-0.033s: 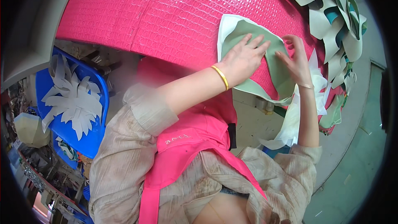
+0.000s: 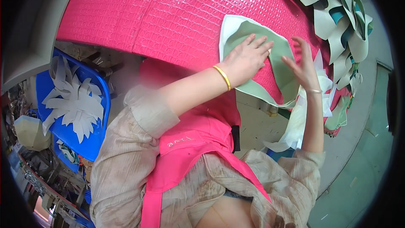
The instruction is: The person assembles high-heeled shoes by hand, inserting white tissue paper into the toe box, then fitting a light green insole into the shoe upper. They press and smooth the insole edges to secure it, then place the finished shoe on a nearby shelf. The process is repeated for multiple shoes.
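A horseshoe-shaped piece of pale green sheet material [image 2: 283, 74] with a white layer along its edge lies at the front edge of the pink-covered table [image 2: 181, 21]. My left hand [image 2: 248, 59], its fingers stretched out, rests flat on the green piece; a yellow bangle circles the wrist. To the right of the piece, my right hand [image 2: 303, 64] is raised with thumb and fingers apart. No object shows in it. Part of the green piece is hidden under my left hand.
Pale green and white cut pieces [image 2: 337, 25] hang in an overlapping row at the table's right end. White pointed pieces [image 2: 301, 118] hang beside my right forearm. On the left, a blue plastic chair [image 2: 99, 137] bears a pile of white cut pieces [image 2: 78, 105].
My right hand's fingers have opened and drawn slightly away from the green piece's edge. My left hand and the piece have shifted very slightly left.
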{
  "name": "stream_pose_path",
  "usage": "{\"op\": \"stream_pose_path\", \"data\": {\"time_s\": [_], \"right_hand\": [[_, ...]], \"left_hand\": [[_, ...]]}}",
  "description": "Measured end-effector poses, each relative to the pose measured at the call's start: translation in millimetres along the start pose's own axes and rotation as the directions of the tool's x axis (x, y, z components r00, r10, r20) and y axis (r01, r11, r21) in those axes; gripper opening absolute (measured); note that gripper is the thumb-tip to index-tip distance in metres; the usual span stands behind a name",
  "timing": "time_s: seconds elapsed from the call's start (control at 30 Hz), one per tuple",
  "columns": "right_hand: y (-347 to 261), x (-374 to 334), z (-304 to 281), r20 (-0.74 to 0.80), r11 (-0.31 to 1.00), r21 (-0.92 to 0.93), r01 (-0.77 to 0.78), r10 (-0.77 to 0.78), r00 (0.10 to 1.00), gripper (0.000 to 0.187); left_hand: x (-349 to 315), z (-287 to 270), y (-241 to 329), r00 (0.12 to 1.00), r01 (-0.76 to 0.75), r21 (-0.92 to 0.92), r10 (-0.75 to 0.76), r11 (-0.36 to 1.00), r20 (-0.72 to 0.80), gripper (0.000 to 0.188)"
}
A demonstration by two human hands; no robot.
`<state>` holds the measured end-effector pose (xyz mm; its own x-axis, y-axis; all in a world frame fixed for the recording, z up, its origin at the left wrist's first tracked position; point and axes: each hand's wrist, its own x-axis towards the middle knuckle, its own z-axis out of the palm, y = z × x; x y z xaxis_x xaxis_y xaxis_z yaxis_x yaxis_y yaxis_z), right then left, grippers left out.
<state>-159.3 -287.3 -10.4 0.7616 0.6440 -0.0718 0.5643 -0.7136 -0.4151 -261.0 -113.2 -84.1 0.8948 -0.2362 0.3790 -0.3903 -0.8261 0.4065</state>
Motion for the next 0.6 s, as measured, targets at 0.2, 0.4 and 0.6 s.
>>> {"op": "stream_pose_path", "data": {"time_s": [0.2, 0.4, 0.6], "right_hand": [[-28.5, -42.5, 9.9, 0.227, 0.574, 0.737, -0.356, 0.285, 0.931, 0.068], [-28.6, -76.9, 47.6, 0.164, 0.614, 0.718, -0.328, 0.308, 0.937, 0.063], [-47.1, -53.4, 29.1, 0.332, 0.935, 0.179, -0.306, 0.235, 0.913, 0.060]], "left_hand": [[4.9, 4.0, -20.4, 0.998, -0.039, -0.137, 0.044, 0.990, 0.033, 0.033], [20.7, -14.3, -34.4, 0.931, -0.059, -0.338, 0.174, 0.939, 0.320, 0.030], [18.1, -13.8, -37.1, 0.941, -0.122, -0.330, 0.215, 0.936, 0.262, 0.031]]}}
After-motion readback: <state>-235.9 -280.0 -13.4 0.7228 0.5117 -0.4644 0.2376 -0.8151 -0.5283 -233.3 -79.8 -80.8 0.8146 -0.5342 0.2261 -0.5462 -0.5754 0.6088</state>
